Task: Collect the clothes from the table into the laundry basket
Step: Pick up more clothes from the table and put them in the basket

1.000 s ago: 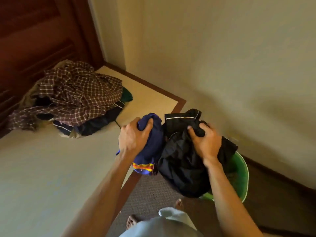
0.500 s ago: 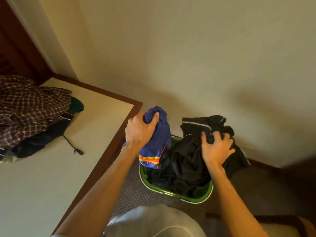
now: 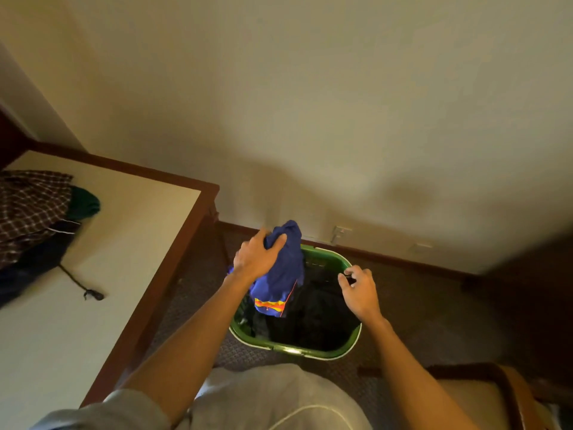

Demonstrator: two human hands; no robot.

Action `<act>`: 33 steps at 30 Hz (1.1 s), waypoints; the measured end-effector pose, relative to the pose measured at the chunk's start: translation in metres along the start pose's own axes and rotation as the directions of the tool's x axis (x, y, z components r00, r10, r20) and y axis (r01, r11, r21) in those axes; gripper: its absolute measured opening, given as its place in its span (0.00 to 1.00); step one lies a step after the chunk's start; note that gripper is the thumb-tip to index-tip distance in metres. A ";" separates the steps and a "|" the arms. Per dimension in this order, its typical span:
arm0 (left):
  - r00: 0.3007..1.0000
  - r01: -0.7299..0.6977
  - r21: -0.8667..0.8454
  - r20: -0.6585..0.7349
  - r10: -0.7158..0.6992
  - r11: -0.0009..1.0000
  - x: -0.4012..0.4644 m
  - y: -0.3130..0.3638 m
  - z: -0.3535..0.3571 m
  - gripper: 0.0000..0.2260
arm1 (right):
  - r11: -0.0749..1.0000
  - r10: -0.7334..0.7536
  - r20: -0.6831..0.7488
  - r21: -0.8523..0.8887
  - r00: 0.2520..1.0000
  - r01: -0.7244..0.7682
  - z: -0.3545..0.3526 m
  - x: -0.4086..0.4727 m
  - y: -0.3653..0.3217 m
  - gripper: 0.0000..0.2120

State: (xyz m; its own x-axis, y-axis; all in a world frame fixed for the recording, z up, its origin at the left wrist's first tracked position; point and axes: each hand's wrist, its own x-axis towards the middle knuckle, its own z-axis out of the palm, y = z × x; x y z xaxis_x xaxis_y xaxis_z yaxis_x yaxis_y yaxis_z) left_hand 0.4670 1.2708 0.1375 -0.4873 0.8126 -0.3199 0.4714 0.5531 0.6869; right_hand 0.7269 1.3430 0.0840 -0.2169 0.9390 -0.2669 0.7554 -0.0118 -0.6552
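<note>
Currently the person is standing over the laundry basket [image 3: 322, 352], which is sitting on the carpet just beside the table [image 3: 130, 212] corner. Left hand [image 3: 257, 259] is gripping a blue garment [image 3: 283, 274] by its bunched top, fingers curled round the cloth; the garment is hanging long-axis down from that hand, its striped hem already dipping inside the basket's near-left rim. So the drop point is lying straight below the left hand, no sideways carry needed, by my reading.

Right hand [image 3: 359, 290] is hovering over the basket's right side, fingers loosely curled. A dark sliver is showing at its fingertips; cannot tell whether it is pinching cloth or holding nothing. Black clothing [image 3: 316, 315] is lying in the basket beneath and to the left of it.

Away to the left of both hands, a heap is waiting on the table: plaid shirt [image 3: 28, 206], a green piece [image 3: 83, 203], dark items under them, a cord [image 3: 80, 283] trailing out. Left hand is the nearer one to that pile, so the job looks only partly done.
</note>
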 end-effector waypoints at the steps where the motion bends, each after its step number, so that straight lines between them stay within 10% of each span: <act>1: 0.998 0.015 0.008 0.054 -0.016 1.000 0.000 -0.004 0.003 0.23 | 1.000 0.003 -0.002 0.010 1.000 -0.003 0.002 0.001 -0.001 0.08; 17: 0.986 0.121 -0.228 -0.081 -0.143 0.966 -0.044 -0.079 -0.064 0.19 | 0.975 -0.217 0.147 0.072 0.965 0.209 0.076 0.014 -0.100 0.05; 33: 0.814 0.101 -0.450 -0.476 -0.334 0.887 -0.113 -0.234 -0.250 0.21 | 0.783 -0.611 0.483 0.257 0.627 0.566 0.264 -0.060 -0.351 0.11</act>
State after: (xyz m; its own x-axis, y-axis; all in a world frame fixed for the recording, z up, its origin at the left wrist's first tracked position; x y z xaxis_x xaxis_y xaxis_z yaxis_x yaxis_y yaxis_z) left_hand 0.2278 1.0034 0.1760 -0.9036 0.3891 -0.1794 0.0384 0.4905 0.8706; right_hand 0.3119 1.2005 0.1432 -0.8965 0.4297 -0.1081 0.3101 0.4342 -0.8457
